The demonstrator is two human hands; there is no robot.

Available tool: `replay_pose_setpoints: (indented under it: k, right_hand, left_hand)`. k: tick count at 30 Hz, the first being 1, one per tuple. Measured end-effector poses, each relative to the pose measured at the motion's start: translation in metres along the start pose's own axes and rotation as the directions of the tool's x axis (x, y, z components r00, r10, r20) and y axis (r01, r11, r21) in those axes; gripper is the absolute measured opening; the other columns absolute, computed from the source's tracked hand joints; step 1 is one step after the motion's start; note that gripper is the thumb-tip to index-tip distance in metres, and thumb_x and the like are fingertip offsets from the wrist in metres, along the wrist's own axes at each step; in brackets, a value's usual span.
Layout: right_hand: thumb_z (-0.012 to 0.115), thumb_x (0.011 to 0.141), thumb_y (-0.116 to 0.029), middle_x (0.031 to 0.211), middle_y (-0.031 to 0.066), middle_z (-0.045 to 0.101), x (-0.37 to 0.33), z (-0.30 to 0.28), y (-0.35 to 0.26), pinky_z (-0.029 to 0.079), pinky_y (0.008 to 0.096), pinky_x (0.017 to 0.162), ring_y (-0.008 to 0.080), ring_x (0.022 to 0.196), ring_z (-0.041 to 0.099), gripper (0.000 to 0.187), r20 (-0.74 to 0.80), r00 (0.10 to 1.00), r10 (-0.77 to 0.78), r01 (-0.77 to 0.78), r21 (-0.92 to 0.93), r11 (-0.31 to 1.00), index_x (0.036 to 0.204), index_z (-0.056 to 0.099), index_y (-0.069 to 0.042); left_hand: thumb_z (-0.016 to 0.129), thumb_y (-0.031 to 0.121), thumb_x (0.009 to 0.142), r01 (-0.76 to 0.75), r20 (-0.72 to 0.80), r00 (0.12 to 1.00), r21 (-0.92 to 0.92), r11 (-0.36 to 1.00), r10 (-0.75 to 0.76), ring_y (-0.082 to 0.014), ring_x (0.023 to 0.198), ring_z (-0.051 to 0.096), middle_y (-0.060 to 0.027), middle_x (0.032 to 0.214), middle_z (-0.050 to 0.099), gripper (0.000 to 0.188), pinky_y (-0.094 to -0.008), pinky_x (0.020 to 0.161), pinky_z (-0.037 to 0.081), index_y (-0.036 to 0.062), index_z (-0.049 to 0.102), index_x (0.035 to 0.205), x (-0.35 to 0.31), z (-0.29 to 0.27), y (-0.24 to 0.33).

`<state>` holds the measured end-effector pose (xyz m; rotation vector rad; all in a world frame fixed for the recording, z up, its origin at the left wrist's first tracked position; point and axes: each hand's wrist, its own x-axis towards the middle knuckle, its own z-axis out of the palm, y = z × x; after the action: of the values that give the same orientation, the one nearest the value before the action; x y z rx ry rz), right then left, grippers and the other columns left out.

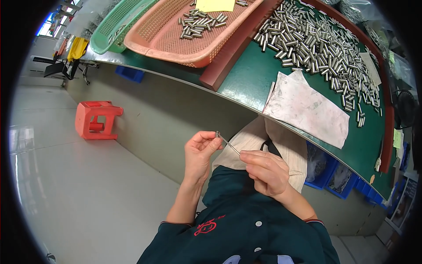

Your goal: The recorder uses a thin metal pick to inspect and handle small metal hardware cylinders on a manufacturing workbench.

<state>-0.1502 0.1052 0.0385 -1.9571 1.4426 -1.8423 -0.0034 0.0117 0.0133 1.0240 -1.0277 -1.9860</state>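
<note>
Above my lap, in front of the table edge, my left hand (pixel 198 156) pinches a small metal cylinder (pixel 217 133) between thumb and fingertips. A thin metal rod (pixel 229 145) runs from that cylinder down to my right hand (pixel 268 170), whose thumb and fingers close around its other end. Rod and cylinder meet at the left fingertips; whether the rod sits inside the cylinder is too small to tell. Many similar short shiny cylinders (pixel 312 42) lie heaped on the green tabletop (pixel 239 81). Another group of cylinders (pixel 200 22) rests in the pink basket (pixel 176 55).
Stained white sheets (pixel 312 108) lie at the table's near edge. A dark red wooden bar (pixel 228 61) separates the pink basket from the heap. Beside it stands a green basket (pixel 105 33). A red stool (pixel 97 119) is on the floor at left; blue bins (pixel 340 180) sit under the table.
</note>
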Motion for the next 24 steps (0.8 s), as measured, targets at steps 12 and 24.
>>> replay_pose_setpoints:
  k: [12,24]
  right_hand:
    - [0.06,0.079,-0.014,0.08,0.0164,0.062,-0.007,0.004,-0.002,0.052,0.0305,0.057,0.0273,0.067,0.063,0.019,-0.035,0.999,0.005,-0.007,-0.081,0.997,0.088,0.053,0.002]
    - [0.055,0.066,0.01,0.091,0.0206,0.059,-0.007,-0.003,-0.011,0.053,0.0353,0.068,0.0312,0.079,0.062,0.021,0.033,0.999,-0.029,0.027,0.045,0.999,0.086,0.053,0.005]
  left_hand:
    - [0.06,-0.001,0.077,-0.182,-0.084,0.978,0.123,0.976,0.193,-0.0103,0.068,0.055,-0.0064,0.079,0.059,0.011,-0.0218,0.064,0.045,-0.0009,0.056,0.087,-0.002,0.007,-0.004]
    - [0.058,-0.001,0.078,-0.282,-0.207,0.928,0.15,0.948,0.309,-0.0112,0.07,0.054,-0.0061,0.08,0.058,0.01,-0.0228,0.066,0.043,-0.0009,0.056,0.088,0.002,0.004,-0.002]
